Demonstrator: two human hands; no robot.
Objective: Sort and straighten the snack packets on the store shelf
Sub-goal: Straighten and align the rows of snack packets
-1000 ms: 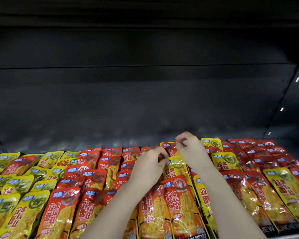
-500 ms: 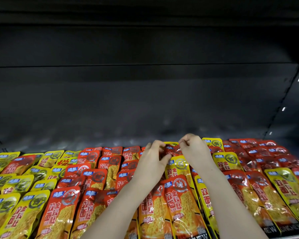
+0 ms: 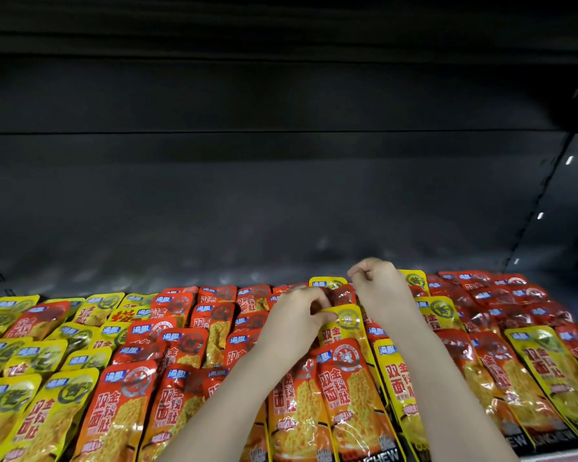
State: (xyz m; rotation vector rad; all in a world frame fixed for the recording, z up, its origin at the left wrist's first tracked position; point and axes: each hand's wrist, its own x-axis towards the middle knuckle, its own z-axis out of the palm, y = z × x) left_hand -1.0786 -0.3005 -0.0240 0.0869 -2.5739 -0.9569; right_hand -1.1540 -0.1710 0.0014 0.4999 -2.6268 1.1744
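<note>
Rows of flat snack packets cover the shelf: yellow ones (image 3: 44, 415) at the left, orange-red ones (image 3: 121, 411) in the middle, dark red ones (image 3: 501, 295) at the right. My left hand (image 3: 294, 328) pinches the top edge of a yellow packet (image 3: 346, 323) in the middle rows. My right hand (image 3: 381, 291) is just behind it. Its fingers are curled at the top corner of a dark red packet (image 3: 344, 295) lying between my hands. Another yellow packet (image 3: 326, 283) peeks out behind that one.
The dark back wall (image 3: 281, 195) of the shelf rises behind the packets, with a bare strip of shelf floor (image 3: 181, 271) in front of it. A slotted upright (image 3: 541, 208) stands at the right. Yellow packets (image 3: 548, 368) are mixed among the red ones at the right.
My left hand has drawn back slightly and now pinches the yellow packet's top edge. My right hand stays curled at the back row, shifted a little.
</note>
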